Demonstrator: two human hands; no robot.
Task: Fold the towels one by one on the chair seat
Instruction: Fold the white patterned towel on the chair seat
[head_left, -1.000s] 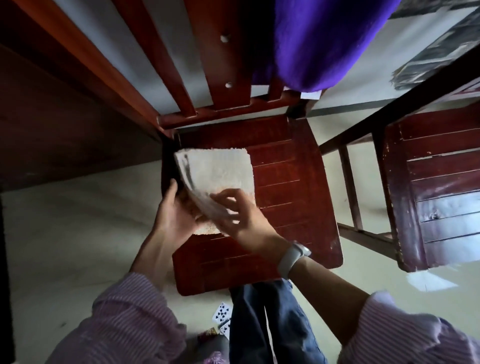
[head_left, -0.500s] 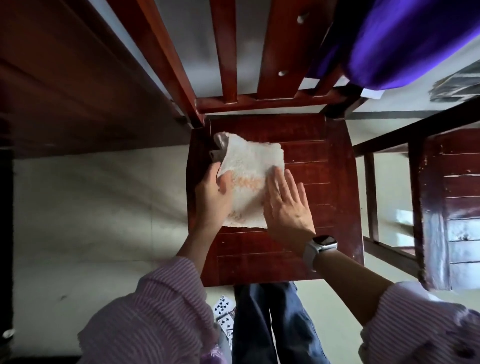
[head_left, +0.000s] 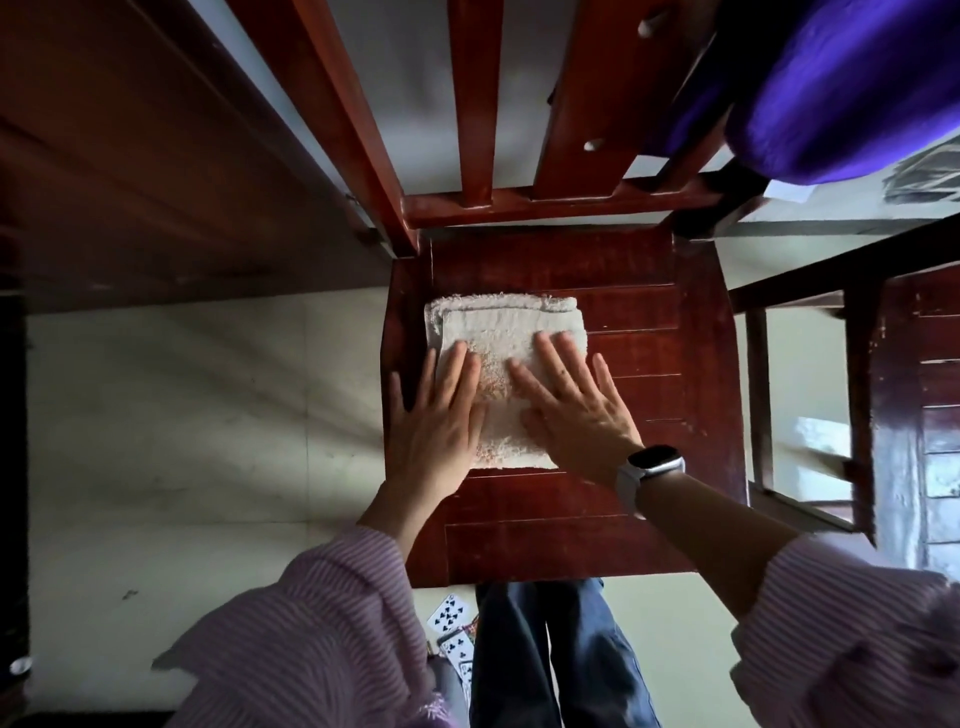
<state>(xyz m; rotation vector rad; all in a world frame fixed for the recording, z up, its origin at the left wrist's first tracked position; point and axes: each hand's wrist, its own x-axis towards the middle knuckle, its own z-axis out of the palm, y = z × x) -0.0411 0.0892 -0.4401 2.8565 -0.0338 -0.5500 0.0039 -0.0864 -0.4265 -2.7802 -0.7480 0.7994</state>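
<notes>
A cream towel (head_left: 506, 327), folded into a thick rectangle, lies flat on the left half of the dark red wooden chair seat (head_left: 649, 395). My left hand (head_left: 436, 421) rests palm down on the towel's left part, fingers spread, thumb over the seat's left edge. My right hand (head_left: 576, 410), with a watch on the wrist, presses flat on the towel's right part. Both hands cover the towel's near half. A purple towel (head_left: 841, 88) hangs over the chair back at the top right.
The chair's slatted back (head_left: 519, 130) rises at the far side. A dark wooden table (head_left: 130, 182) runs along the left. A second wooden chair (head_left: 914, 395) stands to the right. Playing cards (head_left: 452, 623) lie on the pale floor by my legs.
The towel, held up and half folded a second ago, now lies flat and squared on the seat. Both hands went from gripping it to pressing palm down on it.
</notes>
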